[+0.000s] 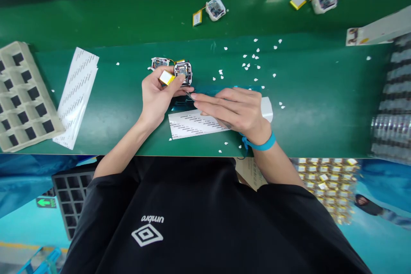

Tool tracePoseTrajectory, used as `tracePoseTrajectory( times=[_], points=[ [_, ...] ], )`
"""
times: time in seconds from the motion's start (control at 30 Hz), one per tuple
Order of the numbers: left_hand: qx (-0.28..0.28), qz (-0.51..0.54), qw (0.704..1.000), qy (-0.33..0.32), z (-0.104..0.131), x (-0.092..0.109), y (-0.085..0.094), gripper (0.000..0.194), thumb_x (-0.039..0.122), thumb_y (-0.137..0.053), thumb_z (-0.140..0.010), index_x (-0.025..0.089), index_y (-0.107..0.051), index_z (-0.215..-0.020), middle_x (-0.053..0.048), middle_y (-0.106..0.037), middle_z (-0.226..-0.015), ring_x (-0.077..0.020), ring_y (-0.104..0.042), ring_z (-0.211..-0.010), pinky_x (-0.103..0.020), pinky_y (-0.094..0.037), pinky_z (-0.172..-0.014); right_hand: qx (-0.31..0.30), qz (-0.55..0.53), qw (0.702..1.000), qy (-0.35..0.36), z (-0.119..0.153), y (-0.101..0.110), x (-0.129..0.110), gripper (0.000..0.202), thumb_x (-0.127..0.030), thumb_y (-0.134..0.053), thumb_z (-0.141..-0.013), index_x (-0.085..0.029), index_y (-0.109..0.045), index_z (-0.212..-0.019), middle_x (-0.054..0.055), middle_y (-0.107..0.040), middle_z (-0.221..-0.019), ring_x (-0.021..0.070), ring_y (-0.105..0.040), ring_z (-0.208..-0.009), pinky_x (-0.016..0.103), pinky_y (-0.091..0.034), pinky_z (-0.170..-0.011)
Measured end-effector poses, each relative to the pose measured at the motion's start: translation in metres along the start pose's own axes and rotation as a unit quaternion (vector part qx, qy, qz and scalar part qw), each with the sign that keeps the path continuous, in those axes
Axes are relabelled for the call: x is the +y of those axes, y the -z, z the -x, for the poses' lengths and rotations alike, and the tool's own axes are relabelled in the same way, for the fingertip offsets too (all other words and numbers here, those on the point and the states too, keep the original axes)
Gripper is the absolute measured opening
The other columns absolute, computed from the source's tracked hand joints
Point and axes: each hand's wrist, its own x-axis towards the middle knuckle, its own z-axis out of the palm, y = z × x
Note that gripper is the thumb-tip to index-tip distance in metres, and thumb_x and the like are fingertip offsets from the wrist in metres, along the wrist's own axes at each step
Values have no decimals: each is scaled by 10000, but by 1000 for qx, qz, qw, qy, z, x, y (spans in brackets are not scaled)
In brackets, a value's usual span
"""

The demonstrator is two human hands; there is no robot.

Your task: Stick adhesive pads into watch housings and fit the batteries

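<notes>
My left hand grips a small white-framed device with an exposed circuit board, its thumb on the lower edge. A yellow-edged battery lies against the fingers of that hand. Just behind, a second open device rests on the green table. My right hand, with a blue band at the wrist, pinches thin dark tweezers whose tip is close to the held device's lower edge. Beneath the right hand lies a white printed sheet.
A beige compartment tray and another printed sheet lie left on the green table. Small white pieces are scattered right of centre. Further devices with batteries sit at the back. Stacked clear trays stand far right.
</notes>
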Motion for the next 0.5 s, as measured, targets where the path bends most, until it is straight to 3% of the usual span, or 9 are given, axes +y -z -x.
tracePoseTrajectory(
  times=[0.13,0.23,0.5],
  points=[
    [0,-23,999,-27,0,-4,0,427,532,-855,-831,260,-674,-1105,-23,-750,-981,-228,-805,-910,-379,-707,-793,38,-25,999,-28,2,-5,2,302,-249,-646,-1053,-332,-688,-1340,-45,-819,-1209,124,-719,-743,287,-551,-625],
    [11,-18,1000,-5,1,1,-2,353,463,-862,-826,267,-688,-1062,-17,-757,-968,-198,-795,-825,-345,-705,-748,81,-58,994,-48,2,-6,4,358,-256,-655,-1041,-347,-671,-1387,-26,-821,-1209,137,-720,-731,300,-574,-636],
    [4,1,999,51,5,14,-8,324,367,-871,-806,256,-645,-1009,1,-747,-880,-221,-820,-844,-288,-675,-656,108,-153,977,-100,1,-8,7,378,-178,-634,-1027,-317,-691,-1374,10,-835,-1162,163,-762,-787,324,-611,-656]
  ],
)
